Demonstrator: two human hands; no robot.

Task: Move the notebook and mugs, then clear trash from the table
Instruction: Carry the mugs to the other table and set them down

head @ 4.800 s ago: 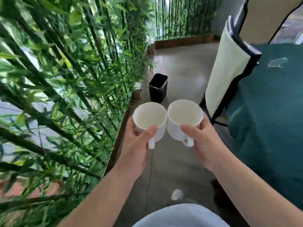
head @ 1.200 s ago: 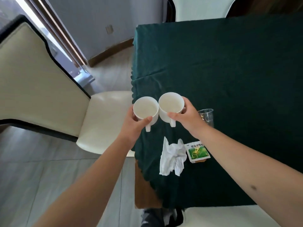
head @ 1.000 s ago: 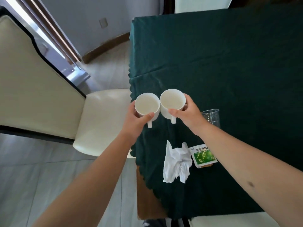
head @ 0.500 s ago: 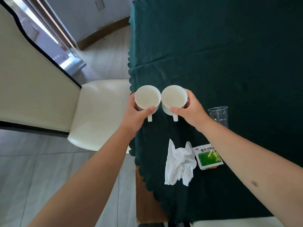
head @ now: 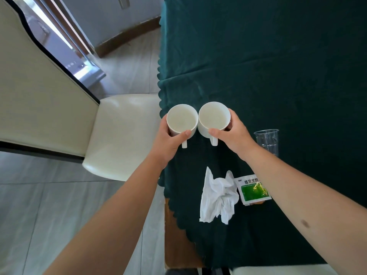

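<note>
I have carried both mugs back over the worktop point(head: 278, 56) edge. Left hand point(head: 168, 141) holds one mug point(head: 181, 120), right hand point(head: 234, 135) the other point(head: 213, 117); tissue point(head: 217, 197) and sachet point(head: 253, 192) still wait.

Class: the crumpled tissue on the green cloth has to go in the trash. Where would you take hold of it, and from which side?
Pinch the tissue at its bunched, raised middle, coming straight down from above. It lies loose on the cloth, its folds standing up there, while its thin edges lie flat. The sachet lies close on its right.

White mugs point(head: 182, 120), dark green tablecloth point(head: 278, 76)
</note>
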